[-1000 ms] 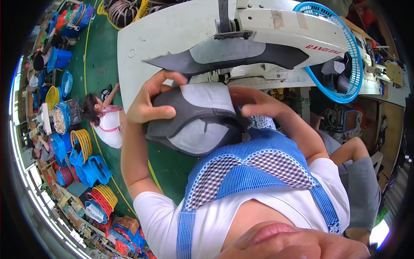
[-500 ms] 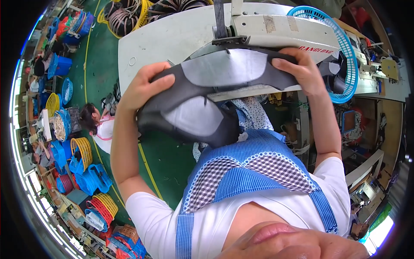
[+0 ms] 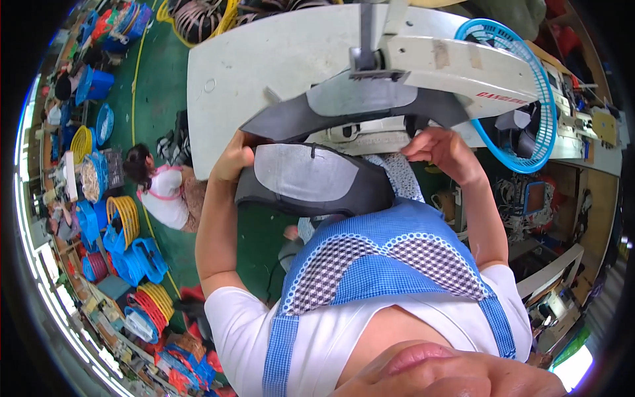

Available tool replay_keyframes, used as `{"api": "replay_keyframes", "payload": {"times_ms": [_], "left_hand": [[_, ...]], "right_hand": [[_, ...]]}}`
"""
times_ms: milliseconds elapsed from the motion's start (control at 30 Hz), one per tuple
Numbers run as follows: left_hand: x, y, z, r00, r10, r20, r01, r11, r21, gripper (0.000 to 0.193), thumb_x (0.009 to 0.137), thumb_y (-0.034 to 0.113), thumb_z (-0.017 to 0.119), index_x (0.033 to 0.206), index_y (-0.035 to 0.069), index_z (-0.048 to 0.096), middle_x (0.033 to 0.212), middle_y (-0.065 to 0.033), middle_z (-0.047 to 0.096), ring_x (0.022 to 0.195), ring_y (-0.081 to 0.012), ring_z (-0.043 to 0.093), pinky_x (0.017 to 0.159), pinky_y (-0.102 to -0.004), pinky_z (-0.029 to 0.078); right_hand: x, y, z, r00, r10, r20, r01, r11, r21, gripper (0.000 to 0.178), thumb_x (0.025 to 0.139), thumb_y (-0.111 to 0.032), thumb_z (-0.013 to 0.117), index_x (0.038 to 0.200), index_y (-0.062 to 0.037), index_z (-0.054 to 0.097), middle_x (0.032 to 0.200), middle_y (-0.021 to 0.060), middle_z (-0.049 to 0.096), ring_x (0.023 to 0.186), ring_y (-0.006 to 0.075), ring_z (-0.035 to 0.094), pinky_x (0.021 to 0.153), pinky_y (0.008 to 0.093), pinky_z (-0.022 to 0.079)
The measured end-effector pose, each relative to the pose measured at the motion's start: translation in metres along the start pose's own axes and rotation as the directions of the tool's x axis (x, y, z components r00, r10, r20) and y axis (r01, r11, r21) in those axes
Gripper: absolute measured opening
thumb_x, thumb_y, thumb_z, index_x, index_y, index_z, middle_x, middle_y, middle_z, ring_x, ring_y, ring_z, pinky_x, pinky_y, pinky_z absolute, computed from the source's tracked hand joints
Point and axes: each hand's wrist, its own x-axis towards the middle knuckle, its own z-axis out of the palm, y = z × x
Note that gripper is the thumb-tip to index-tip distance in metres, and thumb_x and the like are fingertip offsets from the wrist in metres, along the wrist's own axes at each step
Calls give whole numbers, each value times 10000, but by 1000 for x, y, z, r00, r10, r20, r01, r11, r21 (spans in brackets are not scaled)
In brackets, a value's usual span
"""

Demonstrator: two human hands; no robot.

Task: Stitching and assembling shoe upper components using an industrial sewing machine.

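A black, padded-looking piece of work [image 3: 284,119] with smooth grey patches lies curved in front of a cream sewing machine [image 3: 463,63]. Its upper band passes under the machine's head; a second rounded black part with a grey patch [image 3: 304,172] hangs nearer my apron. Whether the two parts are joined is hidden at the left. My left hand [image 3: 233,159] grips the left end, its thumb in front and its other fingers mostly behind. Below the right end of the band, my right hand [image 3: 443,155] has curled fingers close to the machine's bed; what they pinch is unclear.
The white machine table [image 3: 231,73] spreads behind the work. At its right stands a blue plastic basket [image 3: 548,126] holding dark pieces. A yellow basket [image 3: 231,14] of dark strappy items is at the back. A person [image 3: 162,188] is on the green floor at the left, near stacked baskets.
The work has moved right, its upper band now under the machine's head. My left hand has shifted down and right; my right hand has left the top edge and dropped below the band.
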Motion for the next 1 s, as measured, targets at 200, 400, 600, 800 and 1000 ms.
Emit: {"api": "replay_keyframes", "payload": {"times_ms": [200,400,600,800,1000], "left_hand": [[-10,-15,37,969,-246,34,240,963,120,555,662,324,746,1079,-12,601,1010,-87,633,913,-163,590,843,-297,448],[-30,-38,54,909,-314,276,257,940,222,647,783,266,692,1306,-6,423,1259,-99,501,1143,-183,472,984,-315,354],[-26,6,66,928,-92,360,-81,896,437,660,727,145,729,1313,29,447,1245,-88,535,1136,-167,491,976,-296,356],[-20,49,63,844,-50,535,-323,747,580,584,658,120,751,1191,-11,551,1168,-158,588,1064,-252,567,940,-318,389],[-16,64,37,937,-218,273,75,889,451,298,782,137,675,1035,-4,603,903,-13,615,827,-74,556,755,-233,449]], "right_hand": [[16,12,19,966,206,155,-66,778,-624,1066,605,-566,747,1361,37,300,1358,212,374,1241,298,396,1047,378,292],[-2,-6,9,917,392,-70,-351,712,-608,906,636,-458,771,1283,70,419,1236,202,509,1161,269,476,1007,338,336],[-27,-30,22,994,109,20,-58,672,-738,600,747,-284,723,1231,3,513,1246,178,518,1144,280,500,977,356,367],[-41,-61,46,989,-150,16,89,497,-863,273,676,-72,747,880,14,588,965,130,614,913,260,594,779,320,458],[-23,-81,34,903,-273,-332,-102,614,-783,164,783,-86,685,881,24,612,728,-16,585,657,31,510,569,176,383]]}}
